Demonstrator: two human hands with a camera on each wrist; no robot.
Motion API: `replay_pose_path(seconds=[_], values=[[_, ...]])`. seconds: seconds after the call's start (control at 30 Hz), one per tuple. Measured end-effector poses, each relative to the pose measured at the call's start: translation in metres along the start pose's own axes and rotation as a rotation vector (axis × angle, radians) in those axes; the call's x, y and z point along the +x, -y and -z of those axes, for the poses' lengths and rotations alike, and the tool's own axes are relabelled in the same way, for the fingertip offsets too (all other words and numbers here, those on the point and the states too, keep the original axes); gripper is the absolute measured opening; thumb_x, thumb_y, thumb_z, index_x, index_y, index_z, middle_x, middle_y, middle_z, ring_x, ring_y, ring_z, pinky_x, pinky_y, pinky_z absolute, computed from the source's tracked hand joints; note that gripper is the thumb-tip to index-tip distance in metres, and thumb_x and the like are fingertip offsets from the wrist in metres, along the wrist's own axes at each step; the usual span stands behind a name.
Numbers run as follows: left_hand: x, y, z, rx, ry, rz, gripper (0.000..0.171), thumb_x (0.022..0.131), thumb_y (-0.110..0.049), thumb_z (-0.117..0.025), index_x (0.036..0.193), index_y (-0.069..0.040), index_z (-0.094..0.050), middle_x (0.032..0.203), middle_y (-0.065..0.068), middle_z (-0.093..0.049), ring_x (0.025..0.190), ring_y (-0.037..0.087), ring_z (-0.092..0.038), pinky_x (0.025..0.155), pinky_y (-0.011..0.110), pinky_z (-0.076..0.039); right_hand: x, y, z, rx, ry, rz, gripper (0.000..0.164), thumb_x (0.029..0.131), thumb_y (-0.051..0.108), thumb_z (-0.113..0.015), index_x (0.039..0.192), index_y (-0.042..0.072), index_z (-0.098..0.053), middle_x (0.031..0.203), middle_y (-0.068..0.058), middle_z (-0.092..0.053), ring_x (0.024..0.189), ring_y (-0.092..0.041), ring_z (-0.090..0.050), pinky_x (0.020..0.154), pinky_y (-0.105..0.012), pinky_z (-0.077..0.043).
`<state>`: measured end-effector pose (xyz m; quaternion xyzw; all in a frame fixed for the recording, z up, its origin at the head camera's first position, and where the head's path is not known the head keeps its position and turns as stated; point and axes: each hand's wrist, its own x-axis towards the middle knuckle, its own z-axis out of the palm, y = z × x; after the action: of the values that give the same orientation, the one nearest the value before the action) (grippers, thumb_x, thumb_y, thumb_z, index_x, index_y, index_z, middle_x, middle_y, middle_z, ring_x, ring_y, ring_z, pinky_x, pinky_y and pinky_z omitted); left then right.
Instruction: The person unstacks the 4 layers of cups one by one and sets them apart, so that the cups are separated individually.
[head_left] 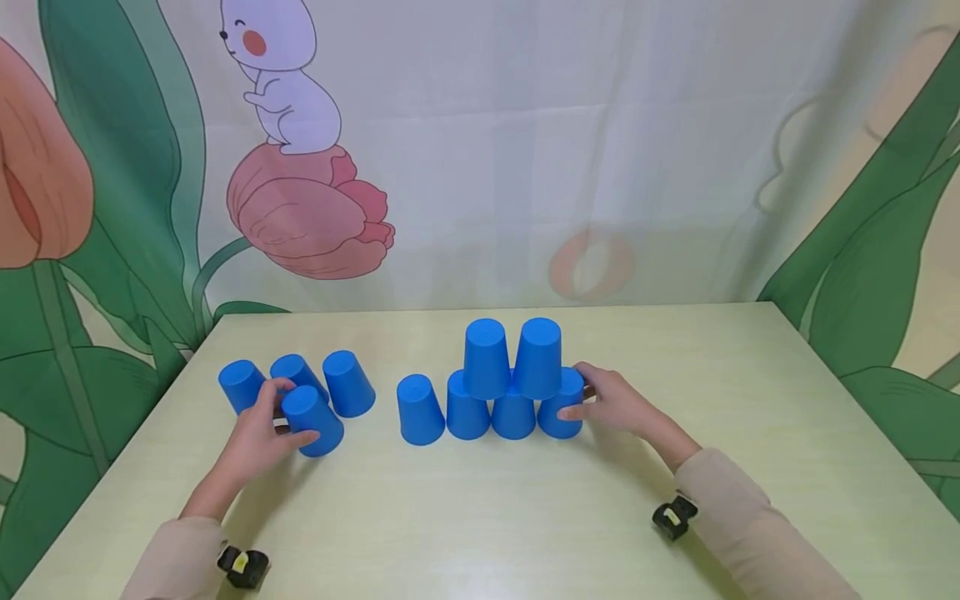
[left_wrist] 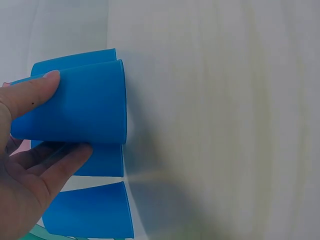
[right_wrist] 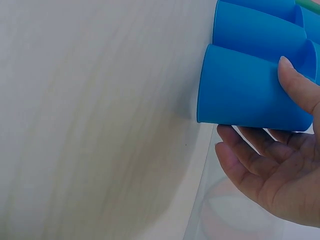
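My left hand [head_left: 258, 437] holds an upside-down blue cup [head_left: 313, 421] at the left, thumb on its near side and fingers on its far side. Close behind it stand three more upturned blue cups, including a left one [head_left: 242, 385] and a right one [head_left: 349, 385]. At mid-table three upturned cups form a row, with two cups [head_left: 486, 358] on top. My right hand [head_left: 611, 402] is around the row's right-end cup [right_wrist: 255, 90], its thumb against the wall and fingers along the other side.
Another upturned blue cup [head_left: 420, 410] stands at the left end of the row. Everything stands on a pale wooden table [head_left: 480, 517]. A printed curtain [head_left: 480, 167] hangs behind its far edge. Each sleeve carries a small black wrist camera [head_left: 243, 567].
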<state>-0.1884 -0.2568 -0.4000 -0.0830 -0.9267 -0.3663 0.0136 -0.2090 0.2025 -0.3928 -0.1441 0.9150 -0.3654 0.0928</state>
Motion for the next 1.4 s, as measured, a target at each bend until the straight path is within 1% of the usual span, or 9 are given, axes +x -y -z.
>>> replay_pose_path(seconds=[0.17, 0.4, 0.6, 0.73, 0.97, 1.13, 1.27, 1.4], values=[[0.000, -0.002, 0.002, -0.014, 0.002, 0.016, 0.073, 0.078, -0.008, -0.072, 0.130, 0.003, -0.021, 0.124, 0.035, -0.039, 0.109, 0.051, -0.044, 0.085, 0.057, -0.043, 0.001, 0.001, 0.002, -0.001, 0.002, 0.006, 0.056, 0.078, 0.026, -0.072, 0.120, -0.002, -0.046, 0.112, -0.018, -0.057, 0.099, -0.034, -0.055, 0.079, -0.046, -0.050], [-0.001, -0.011, 0.012, -0.008, -0.032, -0.008, 0.071, 0.081, -0.013, -0.069, 0.130, 0.003, -0.021, 0.125, 0.036, -0.040, 0.109, 0.052, -0.044, 0.085, 0.057, -0.042, 0.003, 0.001, 0.004, -0.006, 0.002, 0.004, 0.057, 0.078, 0.027, -0.072, 0.120, -0.002, -0.046, 0.113, -0.018, -0.057, 0.099, -0.033, -0.056, 0.079, -0.045, -0.050], [-0.002, -0.021, 0.022, -0.019, -0.073, -0.064, 0.069, 0.082, -0.015, -0.068, 0.132, 0.002, -0.023, 0.123, 0.032, -0.045, 0.108, 0.050, -0.047, 0.084, 0.057, -0.043, 0.004, 0.001, 0.004, -0.012, 0.001, -0.001, 0.059, 0.078, 0.028, -0.072, 0.121, -0.002, -0.046, 0.113, -0.018, -0.057, 0.099, -0.033, -0.055, 0.079, -0.045, -0.050], [-0.002, -0.026, 0.026, -0.013, -0.107, -0.118, 0.066, 0.083, -0.012, -0.067, 0.131, 0.003, -0.026, 0.121, 0.031, -0.047, 0.106, 0.048, -0.049, 0.085, 0.057, -0.042, 0.004, 0.000, 0.005, -0.013, 0.003, 0.009, 0.058, 0.078, 0.028, -0.072, 0.120, -0.002, -0.046, 0.112, -0.018, -0.058, 0.098, -0.033, -0.056, 0.078, -0.045, -0.050], [-0.004, -0.042, 0.029, 0.012, -0.153, -0.193, 0.065, 0.082, -0.010, -0.067, 0.133, 0.001, -0.028, 0.122, 0.028, -0.047, 0.111, 0.044, -0.046, 0.087, 0.056, -0.041, 0.004, 0.000, 0.005, -0.005, 0.006, 0.007, 0.059, 0.078, 0.028, -0.072, 0.121, -0.003, -0.045, 0.113, -0.019, -0.057, 0.098, -0.033, -0.056, 0.078, -0.045, -0.050], [-0.005, -0.055, 0.030, 0.014, -0.159, -0.231, 0.066, 0.082, -0.009, -0.068, 0.135, -0.001, -0.029, 0.122, 0.027, -0.048, 0.111, 0.043, -0.047, 0.086, 0.056, -0.042, 0.004, 0.000, 0.005, -0.002, 0.008, 0.001, 0.059, 0.078, 0.028, -0.072, 0.121, -0.003, -0.046, 0.113, -0.019, -0.057, 0.098, -0.033, -0.056, 0.078, -0.045, -0.050], [-0.004, -0.062, 0.031, 0.012, -0.160, -0.254, 0.066, 0.081, -0.008, -0.068, 0.135, -0.001, -0.030, 0.122, 0.027, -0.049, 0.109, 0.042, -0.049, 0.085, 0.055, -0.043, 0.005, -0.002, 0.005, -0.004, 0.010, -0.004, 0.059, 0.077, 0.029, -0.072, 0.120, -0.002, -0.046, 0.112, -0.018, -0.058, 0.098, -0.033, -0.056, 0.078, -0.045, -0.050], [-0.002, -0.070, 0.032, 0.016, -0.177, -0.273, 0.066, 0.081, -0.007, -0.068, 0.135, -0.002, -0.030, 0.122, 0.025, -0.050, 0.107, 0.041, -0.050, 0.084, 0.054, -0.044, 0.006, -0.003, 0.005, -0.009, 0.014, -0.006, 0.059, 0.077, 0.029, -0.072, 0.120, -0.002, -0.046, 0.112, -0.018, -0.058, 0.098, -0.033, -0.056, 0.079, -0.045, -0.050]])
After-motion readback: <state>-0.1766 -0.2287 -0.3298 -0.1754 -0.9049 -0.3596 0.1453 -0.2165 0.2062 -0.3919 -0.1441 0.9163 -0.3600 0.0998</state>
